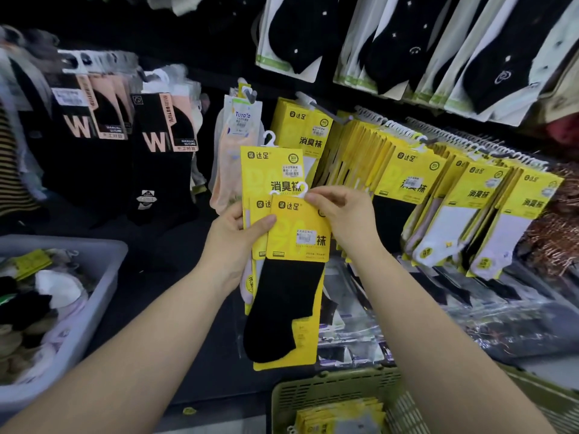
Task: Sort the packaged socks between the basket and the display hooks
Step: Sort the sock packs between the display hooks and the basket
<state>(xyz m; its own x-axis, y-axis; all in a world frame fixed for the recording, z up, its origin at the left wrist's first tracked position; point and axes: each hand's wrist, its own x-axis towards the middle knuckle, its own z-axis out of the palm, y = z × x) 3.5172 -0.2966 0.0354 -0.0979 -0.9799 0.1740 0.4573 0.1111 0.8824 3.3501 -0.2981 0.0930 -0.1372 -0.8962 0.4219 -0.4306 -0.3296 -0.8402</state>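
My left hand [233,242] grips a small stack of yellow sock packs [271,177] from the left side, thumb across the front. The front pack [294,236] holds a black sock [282,308] that hangs below its card. My right hand [343,219] pinches the top right corner of that front pack, by its white plastic hook. Below, a green basket [316,393] holds more yellow packs [341,418]. Rows of like yellow packs [410,173] hang on display hooks [326,112] behind my hands.
A grey bin [103,270] of loose socks stands at the left. Black sock packs [156,145] hang at the back left, and black socks in clear packs [391,42] hang above. Wrapped packs lie on a shelf [470,324] at the right.
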